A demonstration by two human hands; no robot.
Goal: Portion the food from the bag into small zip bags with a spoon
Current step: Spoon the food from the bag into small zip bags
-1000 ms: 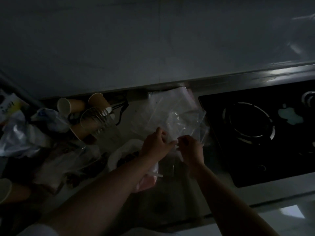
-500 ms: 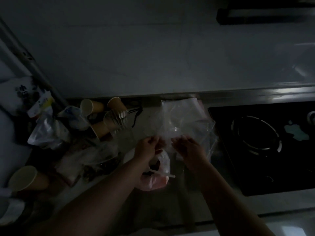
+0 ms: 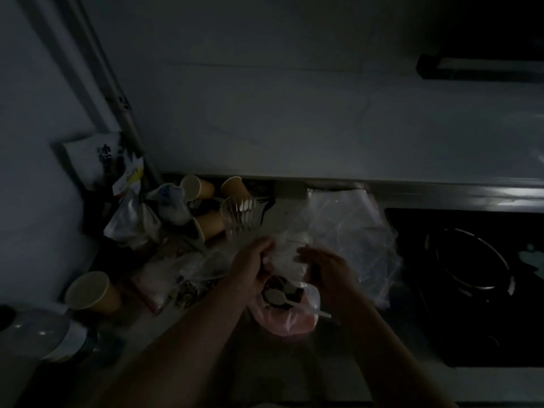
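Both hands, left hand [image 3: 253, 269] and right hand [image 3: 329, 272], pinch a small zip bag [image 3: 287, 254] above the pink food bag [image 3: 290, 318] mid-tabletop, spoon [image 3: 282, 297] resting inside; risk: flimsy mouth slips shut, or a forearm tips the food bag.
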